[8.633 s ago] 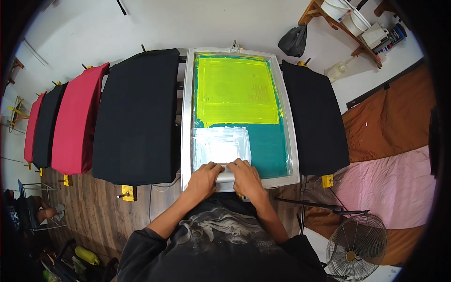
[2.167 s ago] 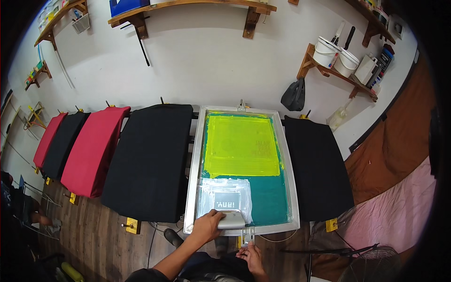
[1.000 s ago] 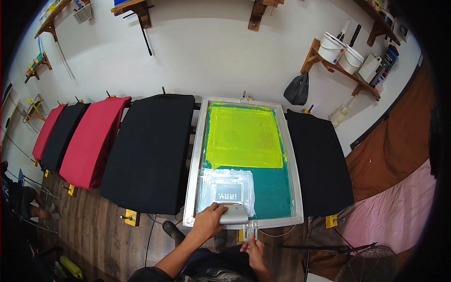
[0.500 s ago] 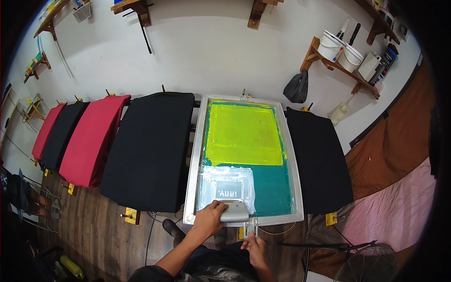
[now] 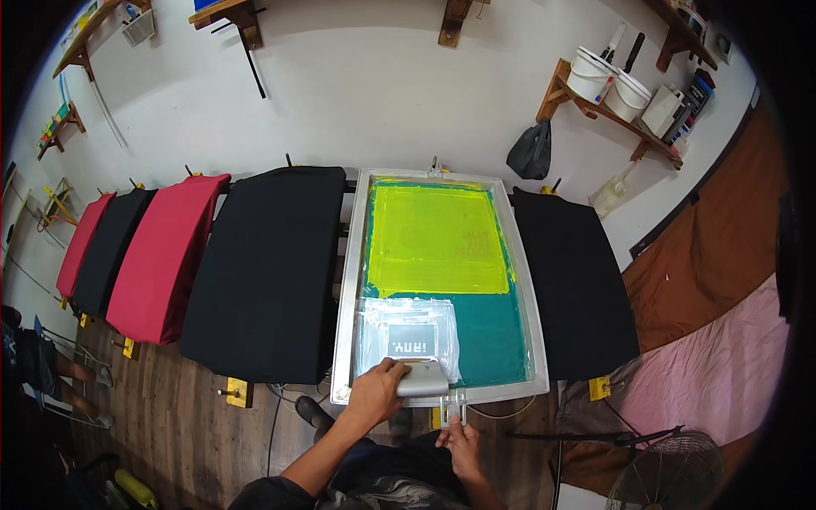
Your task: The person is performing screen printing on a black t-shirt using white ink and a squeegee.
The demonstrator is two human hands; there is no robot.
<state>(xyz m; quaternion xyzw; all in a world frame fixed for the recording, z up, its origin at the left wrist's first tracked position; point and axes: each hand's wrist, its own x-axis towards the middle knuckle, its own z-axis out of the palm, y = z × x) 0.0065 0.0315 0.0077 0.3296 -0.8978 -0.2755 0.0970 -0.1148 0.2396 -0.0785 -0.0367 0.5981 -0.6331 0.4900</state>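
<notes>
A screen printing frame (image 5: 521,255) with a pale metal rim lies in front of me. Its teal mesh (image 5: 489,340) carries a yellow-green ink area at the far end and a white-smeared patch (image 5: 374,319) with a dark printed design at the near left. My left hand (image 5: 378,393) is closed around the left end of a grey squeegee (image 5: 424,380), which rests at the near edge of the white patch. Below the near rim, my right hand (image 5: 460,442) pinches a metal bracket (image 5: 453,412) between thumb and fingers.
Black boards (image 5: 263,272) and red cloth-covered boards (image 5: 166,263) stand in a row to the left. Another black board (image 5: 571,289) is at the right. A wall shelf (image 5: 616,127) holds white buckets. A fan (image 5: 667,472) stands at the lower right. Another person's legs (image 5: 76,374) show far left.
The whole view has shifted slightly. Both hands keep their grips, and the squeegee stays at the near edge of the white patch.
</notes>
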